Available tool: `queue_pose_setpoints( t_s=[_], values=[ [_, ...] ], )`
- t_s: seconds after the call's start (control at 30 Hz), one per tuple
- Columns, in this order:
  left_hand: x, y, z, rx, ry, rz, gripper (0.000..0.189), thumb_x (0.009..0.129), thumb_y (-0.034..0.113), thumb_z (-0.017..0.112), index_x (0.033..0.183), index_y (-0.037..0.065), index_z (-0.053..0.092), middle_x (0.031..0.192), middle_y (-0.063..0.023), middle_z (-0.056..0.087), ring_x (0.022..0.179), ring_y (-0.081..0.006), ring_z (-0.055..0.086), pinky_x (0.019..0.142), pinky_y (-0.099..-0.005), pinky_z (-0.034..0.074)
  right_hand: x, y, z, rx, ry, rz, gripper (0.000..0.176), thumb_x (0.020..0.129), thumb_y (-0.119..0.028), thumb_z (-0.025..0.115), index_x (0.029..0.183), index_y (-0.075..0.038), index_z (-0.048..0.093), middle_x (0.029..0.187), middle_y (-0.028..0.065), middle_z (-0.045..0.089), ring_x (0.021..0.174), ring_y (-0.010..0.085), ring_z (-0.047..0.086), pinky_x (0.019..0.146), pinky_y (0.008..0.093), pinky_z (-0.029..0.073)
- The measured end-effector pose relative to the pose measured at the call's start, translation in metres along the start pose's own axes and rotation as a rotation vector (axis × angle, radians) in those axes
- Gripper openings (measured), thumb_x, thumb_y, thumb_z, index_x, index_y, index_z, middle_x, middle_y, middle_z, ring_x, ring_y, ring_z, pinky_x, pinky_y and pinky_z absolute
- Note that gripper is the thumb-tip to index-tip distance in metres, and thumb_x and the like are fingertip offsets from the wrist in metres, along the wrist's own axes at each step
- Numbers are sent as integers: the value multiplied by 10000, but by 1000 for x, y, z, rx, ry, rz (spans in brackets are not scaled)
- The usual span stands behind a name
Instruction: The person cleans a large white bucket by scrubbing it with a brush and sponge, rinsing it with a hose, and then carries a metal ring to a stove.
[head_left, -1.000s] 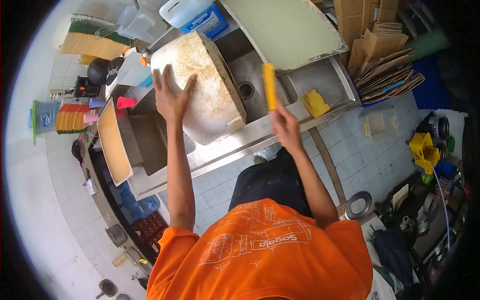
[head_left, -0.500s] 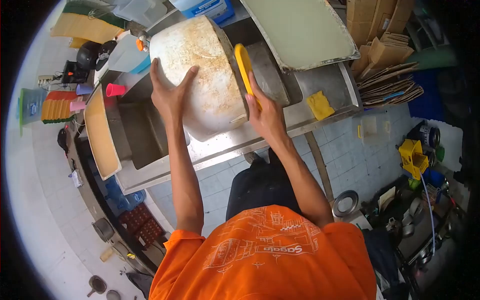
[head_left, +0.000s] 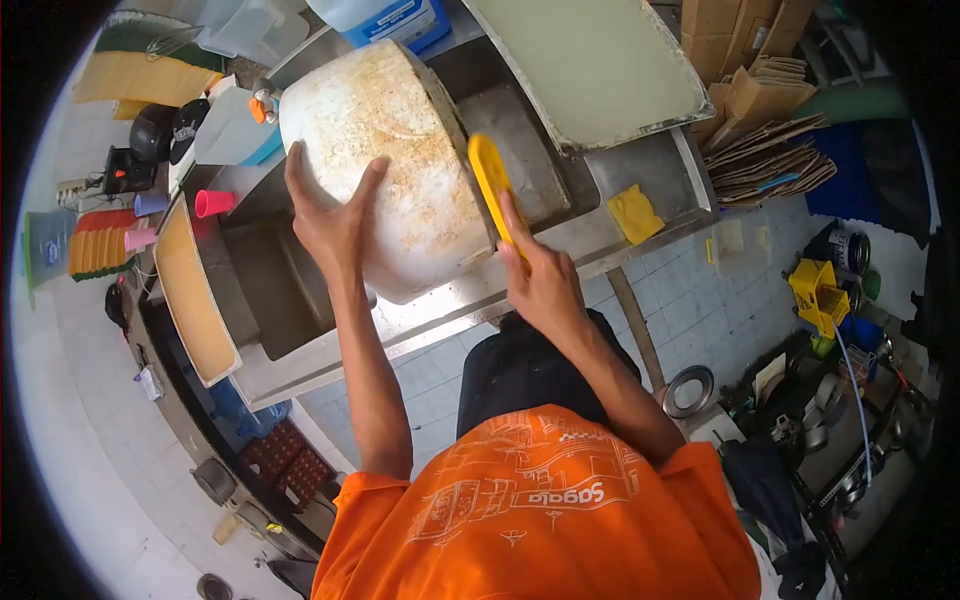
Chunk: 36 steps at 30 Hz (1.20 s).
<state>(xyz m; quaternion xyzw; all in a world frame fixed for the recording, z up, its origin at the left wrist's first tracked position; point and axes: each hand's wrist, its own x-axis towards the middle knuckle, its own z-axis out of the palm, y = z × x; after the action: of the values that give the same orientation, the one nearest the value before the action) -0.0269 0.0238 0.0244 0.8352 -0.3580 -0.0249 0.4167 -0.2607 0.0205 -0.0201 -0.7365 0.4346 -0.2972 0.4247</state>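
Note:
A large white tub point(head_left: 400, 150) with brown stains lies tilted on its side over the metal sink unit point(head_left: 440, 312). My left hand point(head_left: 335, 225) rests on its outer wall, thumb and fingers spread apart. In my right hand point(head_left: 545, 285) is a yellow-handled brush point(head_left: 490, 180), held along the rim side of the tub; its working side is hidden. A yellow cloth point(head_left: 636, 214) lies on the sink unit to the right of that hand.
A wide tray of pale liquid point(head_left: 590, 70) sits at the back right, beside folded cardboard point(head_left: 765, 150). A blue-labelled jug point(head_left: 385, 22) stands behind the tub. On the left are a tan tray point(head_left: 190, 290), a pink cup point(head_left: 213, 203) and a sink basin point(head_left: 275, 285).
My right hand and the yellow brush have moved down along the tub's rim. My left hand stays on the tub, which appears slightly shifted left and down with the view.

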Motion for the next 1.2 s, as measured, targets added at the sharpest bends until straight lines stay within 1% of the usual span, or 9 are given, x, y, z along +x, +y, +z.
queue_pose_setpoints(
  t_s=[0.23,0.37,0.67,0.77,0.83,0.87,0.93,1.03,1.2],
  values=[
    [-5,4,-1,41,-11,24,980,608,459,890,1395,86,442,1324,-212,562,1179,-343,581,1009,-397,438,51,-27,-9,-159,-206,195,599,944,-96,528,1501,-119,307,1177,259,604,805,399,671,635,376,545],
    [-1,3,-2,55,-3,15,986,611,460,890,1397,76,437,1327,-209,559,1193,-335,571,1017,-391,431,-23,13,4,27,-31,5,616,914,-49,552,1486,-130,340,1276,249,548,741,432,637,621,405,548],
    [1,3,1,74,6,74,960,635,440,883,1398,65,437,1361,-197,535,1225,-323,549,1036,-385,412,-11,-6,11,-66,-189,-7,590,943,-135,535,1495,-165,329,920,251,665,612,405,642,533,455,528],
    [-4,2,0,38,-9,61,914,668,418,867,1397,66,441,1350,-209,542,1226,-329,548,1038,-387,408,-43,-8,34,15,-157,-105,574,956,-143,516,1497,-161,325,919,248,665,630,391,655,547,445,533],
    [-2,2,0,14,-5,73,879,695,405,853,1396,67,444,1341,-217,548,1223,-333,549,1038,-389,407,6,-20,15,-82,-343,165,570,960,-149,508,1498,-155,319,1026,233,659,673,390,666,591,435,547],
    [-2,0,1,-11,-4,73,827,731,385,827,1394,66,448,1332,-225,554,1224,-337,549,1041,-390,402,30,-17,16,92,-14,13,561,959,-150,509,1492,-151,332,1082,226,648,697,398,665,609,430,549],
    [-4,-3,-3,-28,-1,68,776,768,365,802,1392,66,451,1322,-234,560,1225,-341,549,1045,-391,397,45,-16,0,22,-180,144,564,945,-137,525,1482,-146,353,1181,238,610,747,408,667,634,435,556],
    [0,-5,0,-57,-1,119,675,841,337,730,1396,73,452,1323,-245,557,1245,-345,535,1058,-389,378,-24,8,25,30,-62,-179,584,923,-118,554,1477,-150,371,1180,246,607,765,418,662,638,437,556],
    [2,-14,0,-95,-6,130,566,919,309,626,1406,86,445,1340,-222,552,1253,-328,526,1061,-382,365,50,-16,18,-40,-58,5,572,939,-134,526,1483,-139,352,1043,213,658,619,409,630,515,436,496]
  ],
)
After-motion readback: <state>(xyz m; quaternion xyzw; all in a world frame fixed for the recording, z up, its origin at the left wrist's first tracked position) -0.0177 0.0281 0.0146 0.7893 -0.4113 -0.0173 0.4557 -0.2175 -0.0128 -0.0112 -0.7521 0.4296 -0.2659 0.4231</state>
